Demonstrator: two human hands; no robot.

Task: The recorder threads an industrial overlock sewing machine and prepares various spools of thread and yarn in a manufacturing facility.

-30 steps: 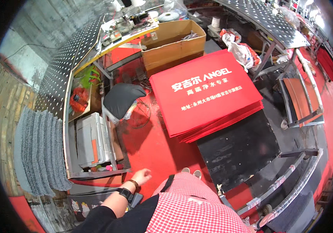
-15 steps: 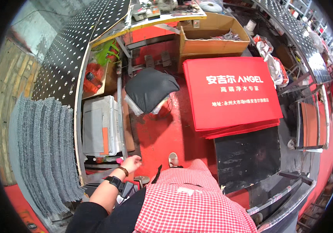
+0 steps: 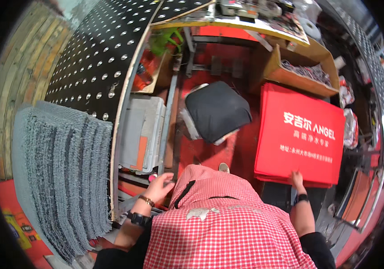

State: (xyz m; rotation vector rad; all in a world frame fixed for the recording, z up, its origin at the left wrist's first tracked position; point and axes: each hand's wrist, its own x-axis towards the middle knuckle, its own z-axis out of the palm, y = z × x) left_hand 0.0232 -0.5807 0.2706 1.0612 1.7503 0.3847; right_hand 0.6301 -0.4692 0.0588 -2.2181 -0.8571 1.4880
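A stack of flat red sheets [image 3: 290,152] with white print, mat-like in look, lies on a dark surface at the right. My right hand [image 3: 296,180] rests at the stack's near edge, its small visible fingers stretched over the top sheet; I see no grip on it. At the left, my left hand [image 3: 157,187] hovers beside the metal frame of the bench, fingers apart and slightly curled, holding nothing. A small pink knob-like thing [image 3: 152,178] shows just behind that hand. Ahead of me stands a stool with a black cushion [image 3: 218,110].
Grey shaggy mats [image 3: 62,170] are piled at the far left beside a black studded panel [image 3: 98,58]. Grey flat cases [image 3: 140,134] sit under the bench. A cardboard box [image 3: 270,65] with scraps stands behind the red stack. A metal rack [image 3: 371,197] is at the right.
My view has turned left and moved closer to the stool. My right hand has come into view at the red stack's near edge. My left hand stays low by the bench frame.
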